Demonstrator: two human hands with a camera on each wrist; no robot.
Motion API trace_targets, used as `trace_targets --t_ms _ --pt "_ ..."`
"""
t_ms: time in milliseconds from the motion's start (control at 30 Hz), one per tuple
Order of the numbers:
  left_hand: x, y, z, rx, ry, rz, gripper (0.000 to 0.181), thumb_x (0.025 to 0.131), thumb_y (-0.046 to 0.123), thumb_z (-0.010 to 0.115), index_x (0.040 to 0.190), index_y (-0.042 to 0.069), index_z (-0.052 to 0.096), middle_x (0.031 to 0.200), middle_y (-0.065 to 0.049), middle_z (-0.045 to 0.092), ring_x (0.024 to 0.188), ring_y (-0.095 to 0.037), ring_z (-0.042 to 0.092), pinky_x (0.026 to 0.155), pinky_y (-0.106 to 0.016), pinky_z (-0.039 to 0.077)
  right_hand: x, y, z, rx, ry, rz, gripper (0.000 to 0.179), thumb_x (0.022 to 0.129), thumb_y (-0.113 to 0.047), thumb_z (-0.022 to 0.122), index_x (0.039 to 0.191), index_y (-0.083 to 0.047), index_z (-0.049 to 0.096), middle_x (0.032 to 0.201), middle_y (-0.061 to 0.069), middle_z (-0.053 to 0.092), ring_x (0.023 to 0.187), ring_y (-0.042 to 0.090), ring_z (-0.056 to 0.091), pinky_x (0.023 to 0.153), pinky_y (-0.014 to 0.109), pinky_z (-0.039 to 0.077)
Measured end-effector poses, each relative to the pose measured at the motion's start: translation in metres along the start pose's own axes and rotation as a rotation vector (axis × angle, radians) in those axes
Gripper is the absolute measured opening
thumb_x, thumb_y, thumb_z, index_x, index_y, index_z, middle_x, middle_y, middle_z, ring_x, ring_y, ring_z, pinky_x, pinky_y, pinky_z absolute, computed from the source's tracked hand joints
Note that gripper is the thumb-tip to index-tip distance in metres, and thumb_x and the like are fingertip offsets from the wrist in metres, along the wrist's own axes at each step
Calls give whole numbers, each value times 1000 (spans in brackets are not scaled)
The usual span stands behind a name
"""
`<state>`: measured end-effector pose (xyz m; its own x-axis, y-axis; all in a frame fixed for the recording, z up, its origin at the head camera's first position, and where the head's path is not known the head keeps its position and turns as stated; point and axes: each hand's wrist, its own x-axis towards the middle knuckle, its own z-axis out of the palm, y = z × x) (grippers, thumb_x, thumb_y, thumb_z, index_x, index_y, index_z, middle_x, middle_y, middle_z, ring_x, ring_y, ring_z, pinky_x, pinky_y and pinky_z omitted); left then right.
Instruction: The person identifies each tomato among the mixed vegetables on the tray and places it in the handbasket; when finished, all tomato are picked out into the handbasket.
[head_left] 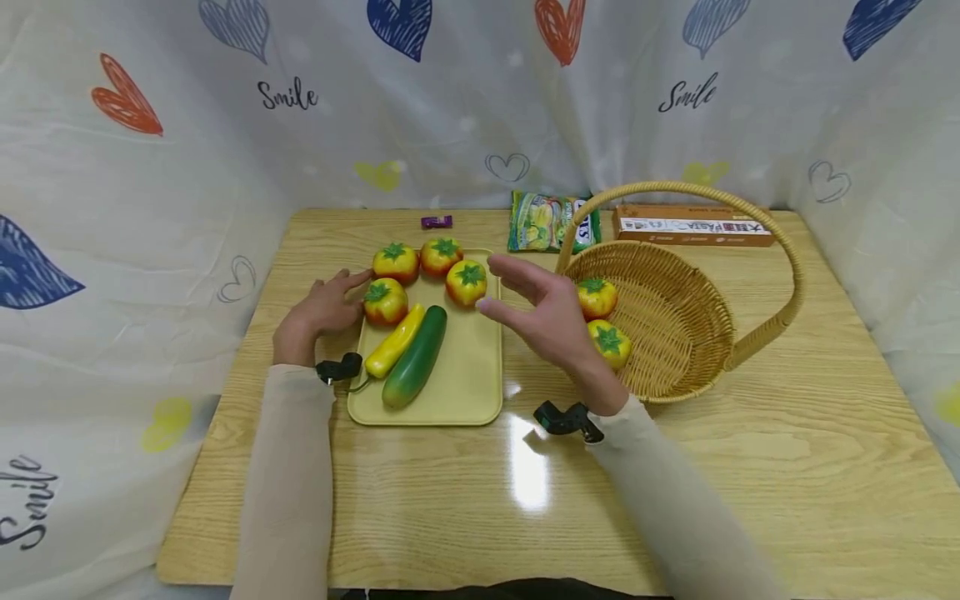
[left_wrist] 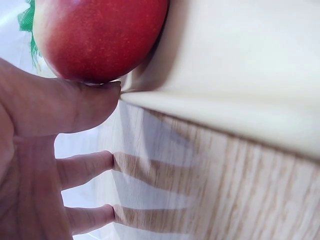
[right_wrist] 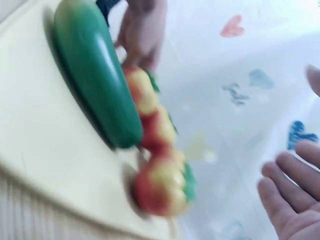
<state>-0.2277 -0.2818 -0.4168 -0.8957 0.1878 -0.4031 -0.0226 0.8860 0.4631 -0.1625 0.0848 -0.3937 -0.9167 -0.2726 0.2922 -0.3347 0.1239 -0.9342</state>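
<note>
My left hand (head_left: 324, 310) rests at the left edge of the cream tray (head_left: 472, 367), fingers extended. In the left wrist view, one digit lies right at the tray rim, against the underside of a red-and-yellow tomato (left_wrist: 102, 35). My right hand (head_left: 542, 310) is held with fingers spread at the tray's right side, holding nothing. Its fingertips come close to a tomato (head_left: 467, 283) with a green leafy top. Two other tomatoes (head_left: 396, 263) (head_left: 441, 257) sit along the back of the tray. A yellow chili pepper (head_left: 395, 342) and a green cucumber (head_left: 416, 358) lie slanted side by side on it.
Right of the tray stands a wicker basket (head_left: 716, 308) with a tall handle and two tomatoes (head_left: 597, 297) (head_left: 610, 344) inside. Behind are a green snack bag (head_left: 546, 222), an orange-brown pasta box (head_left: 693, 226) and a small purple packet (head_left: 437, 222). A printed curtain (head_left: 465, 108) hangs behind the table.
</note>
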Motion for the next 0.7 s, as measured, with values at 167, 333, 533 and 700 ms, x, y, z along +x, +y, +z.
trace_targets --t_ms 167,333,533,700 --pt "1 0 -1 3 0 19 72 106 16 47 175 13 26 178 -37 5 158 -74 -4 125 -86 6 16 12 26 112 94 4 58 95 -14 86 148 -1 67 151 16 69 142 31 65 121 38 51" --pt "3 -1 0 5 0 19 72 107 17 47 175 13 25 179 -37 5 158 -74 -4 125 -85 6 26 27 42 74 178 97 64 93 -22 89 150 -4 66 153 14 67 144 31 65 120 39 52" --pt "2 -1 1 8 6 18 71 107 17 47 175 13 26 178 -37 7 158 -73 -3 127 -84 6 34 42 49 -96 203 275 81 91 -47 89 157 -10 61 160 6 63 146 29 63 119 42 53" --pt "-1 1 0 8 1 3 71 108 18 46 175 14 26 179 -36 5 158 -73 -4 125 -85 7 46 51 52 -232 176 357 84 91 -50 88 159 -9 59 157 12 65 143 30 64 118 44 54"
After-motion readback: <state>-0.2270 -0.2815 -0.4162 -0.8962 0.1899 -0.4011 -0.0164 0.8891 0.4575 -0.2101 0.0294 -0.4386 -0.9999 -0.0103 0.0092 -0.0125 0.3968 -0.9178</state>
